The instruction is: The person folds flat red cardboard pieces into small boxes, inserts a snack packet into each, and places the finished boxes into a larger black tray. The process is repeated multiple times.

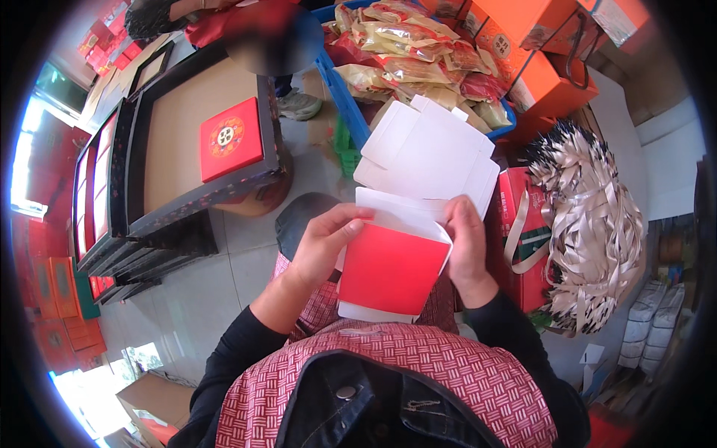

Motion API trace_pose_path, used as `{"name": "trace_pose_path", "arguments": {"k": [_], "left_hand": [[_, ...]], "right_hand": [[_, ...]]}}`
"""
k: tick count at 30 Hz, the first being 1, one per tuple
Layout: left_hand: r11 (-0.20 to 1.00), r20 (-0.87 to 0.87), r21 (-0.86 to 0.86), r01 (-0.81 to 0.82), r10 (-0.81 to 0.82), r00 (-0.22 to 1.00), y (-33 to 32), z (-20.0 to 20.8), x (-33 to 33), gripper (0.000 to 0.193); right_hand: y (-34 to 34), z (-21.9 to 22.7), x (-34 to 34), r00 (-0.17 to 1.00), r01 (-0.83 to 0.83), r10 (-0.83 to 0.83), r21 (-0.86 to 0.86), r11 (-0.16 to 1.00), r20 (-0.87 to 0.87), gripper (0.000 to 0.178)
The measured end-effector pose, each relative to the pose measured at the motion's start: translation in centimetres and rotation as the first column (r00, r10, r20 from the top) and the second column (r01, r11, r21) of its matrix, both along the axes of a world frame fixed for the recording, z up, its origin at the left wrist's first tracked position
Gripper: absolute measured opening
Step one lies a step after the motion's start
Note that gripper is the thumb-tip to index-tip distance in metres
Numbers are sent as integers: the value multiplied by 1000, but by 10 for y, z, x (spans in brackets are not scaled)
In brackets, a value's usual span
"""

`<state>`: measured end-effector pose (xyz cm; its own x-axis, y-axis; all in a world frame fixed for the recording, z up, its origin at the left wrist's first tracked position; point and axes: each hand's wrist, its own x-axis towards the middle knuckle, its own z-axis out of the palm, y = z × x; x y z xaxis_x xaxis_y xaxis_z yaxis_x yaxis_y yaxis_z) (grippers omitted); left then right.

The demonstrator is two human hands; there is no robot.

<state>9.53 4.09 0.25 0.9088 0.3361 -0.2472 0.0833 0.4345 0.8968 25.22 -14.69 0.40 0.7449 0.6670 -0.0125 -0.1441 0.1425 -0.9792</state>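
Over my lap I hold a partly folded cardboard box. Its near panel is plain red, and the unfolded lid spreads away from me with its white inside facing up. My left hand grips the box's left side, thumb at the upper left corner of the red panel. On the opposite side my right hand is closed on the white side flap, fingers bent around it. The flap on the right stands up at a slant. Some of my fingertips are hidden behind the cardboard.
A finished red box lies in a black-rimmed tray at left. Ahead, a blue crate holds several wrapped packets. At right are a bundle of beige ribbon handles, a red bag and orange boxes. Another person stands at the far left.
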Motion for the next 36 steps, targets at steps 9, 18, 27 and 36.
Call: {"name": "trace_pose_path", "arguments": {"k": [9,18,27,36], "left_hand": [[934,71,357,2,-29,997,-8,20,-4,23],[978,151,186,-90,62,987,-14,16,-11,36],[964,134,266,6,-44,990,-13,21,-11,43],[946,145,324,-14,-35,989,-13,25,-10,46]], "right_hand": [[35,66,49,739,-660,583,-193,726,-336,29],[51,81,37,701,-655,711,-444,611,-56,32],[47,67,23,606,-406,583,-420,811,541,16],[55,72,22,591,-380,592,-458,804,548,12]]}}
